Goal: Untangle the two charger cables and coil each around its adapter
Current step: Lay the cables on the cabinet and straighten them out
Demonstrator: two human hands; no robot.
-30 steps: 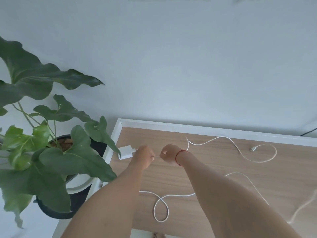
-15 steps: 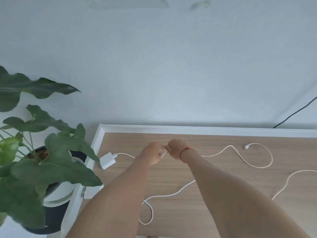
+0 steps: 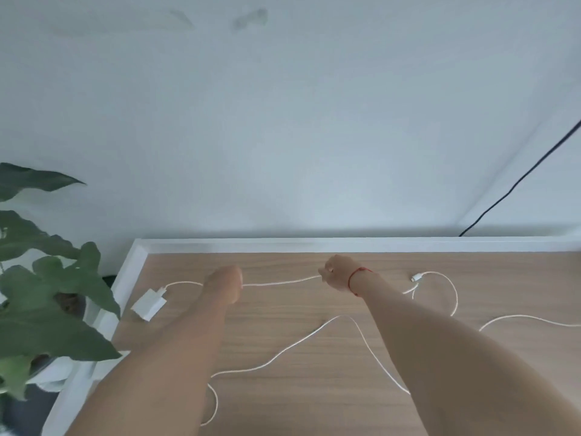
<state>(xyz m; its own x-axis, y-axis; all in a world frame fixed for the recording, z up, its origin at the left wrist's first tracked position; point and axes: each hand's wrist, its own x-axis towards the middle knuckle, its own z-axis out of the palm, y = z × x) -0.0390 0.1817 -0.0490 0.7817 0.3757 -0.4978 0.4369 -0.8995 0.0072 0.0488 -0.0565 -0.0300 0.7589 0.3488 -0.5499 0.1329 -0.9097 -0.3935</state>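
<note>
A white adapter lies near the left edge of the wooden table. Its white cable runs right and is stretched taut between my two hands. My left hand grips the cable close to the adapter. My right hand, with a red string on the wrist, pinches it further right. The cable's plug end lies beyond my right hand in a loop. A second white cable snakes across the table nearer to me and passes under my right forearm. Its adapter is out of view.
A leafy potted plant stands just off the table's left edge. The table has a raised white rim against a pale wall. A black cord hangs down the wall at the far right.
My hands have drawn apart along the cable, the right one sliding rightward, so a straight stretch now spans between them. The adapter rests on the table at the left.
</note>
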